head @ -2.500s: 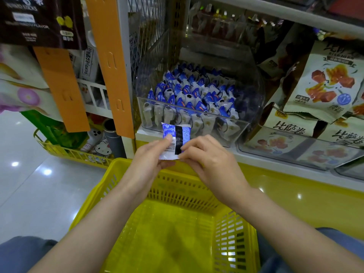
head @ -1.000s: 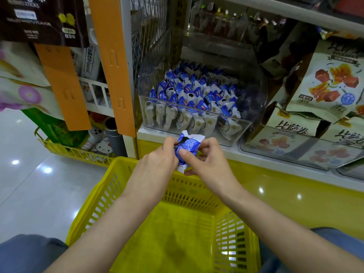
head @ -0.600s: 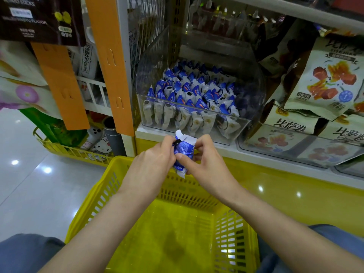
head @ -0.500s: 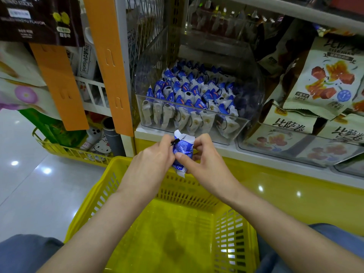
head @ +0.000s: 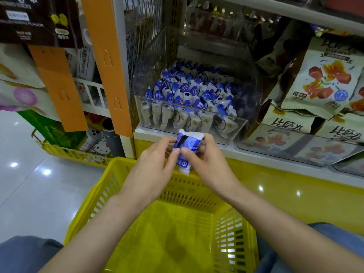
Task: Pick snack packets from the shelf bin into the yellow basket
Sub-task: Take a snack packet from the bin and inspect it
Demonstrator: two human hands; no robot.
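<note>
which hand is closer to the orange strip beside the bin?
Left. The left hand is just below and right of the strip; the right hand is farther right, past the packet both pinch.

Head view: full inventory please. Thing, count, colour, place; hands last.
blue-and-white foil snack packet: one, crumpled, held above the basket's far rim.
clear plastic shelf bin: one, transparent, on the shelf behind the hands.
small binned packets: many, blue and white, in rows inside the bin.
yellow plastic slatted basket: one, yellow, below the hands.
beige printed snack bags: several, beige with red-orange pictures, right of the bin.
orange card strips: two, orange, hanging left of the bin.
yellow floor basket: one, yellow, lower left, holding goods.
left hand: pinches the held packet's left side.
right hand: pinches its right side.
</note>
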